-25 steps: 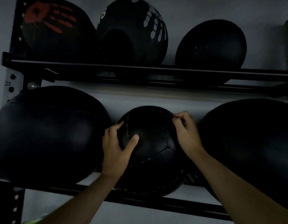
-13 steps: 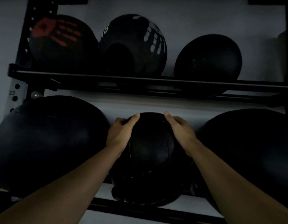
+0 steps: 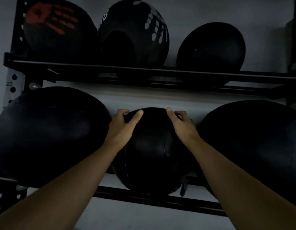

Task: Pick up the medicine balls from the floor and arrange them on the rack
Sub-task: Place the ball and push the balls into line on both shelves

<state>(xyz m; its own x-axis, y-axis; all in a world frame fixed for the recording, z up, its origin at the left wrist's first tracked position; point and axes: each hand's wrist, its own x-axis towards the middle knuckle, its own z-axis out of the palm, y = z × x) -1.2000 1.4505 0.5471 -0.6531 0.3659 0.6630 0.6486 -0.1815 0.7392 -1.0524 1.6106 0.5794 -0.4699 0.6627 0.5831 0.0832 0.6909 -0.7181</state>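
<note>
1. Both hands are on the small medicine ball [image 3: 150, 146]: my left hand [image 3: 123, 126] is cupped over its upper left shoulder, thumb laid across the top and fingers curled behind; my right hand [image 3: 181, 124] mirrors it on the upper right. Neither is a closed fist. Each is half curled and pressed onto the leather.
2. That ball sits on the lower shelf of the rack [image 3: 144, 198], straight ahead of my hands, and I judge I hold it from the top to settle it back into the gap so it cannot roll forward.
3. Just left of my left hand lies a large black ball [image 3: 49, 133], touching or nearly touching my knuckles; just right of my right hand lies another large ball [image 3: 253, 146]. The small one is wedged between them, which should keep it from shifting sideways.
4. Above my hands, on the upper shelf, rest a ball with a red handprint [image 3: 57, 29], a ball with a white handprint [image 3: 134, 32] and a plain dark ball [image 3: 212, 47].
5. Rails are black metal bars with open space between them, so each ball nests down between front and rear rail.
6. Behind the shelves is a plain grey wall [image 3: 193, 12]; the light is dim and the floor is not in view.
</note>
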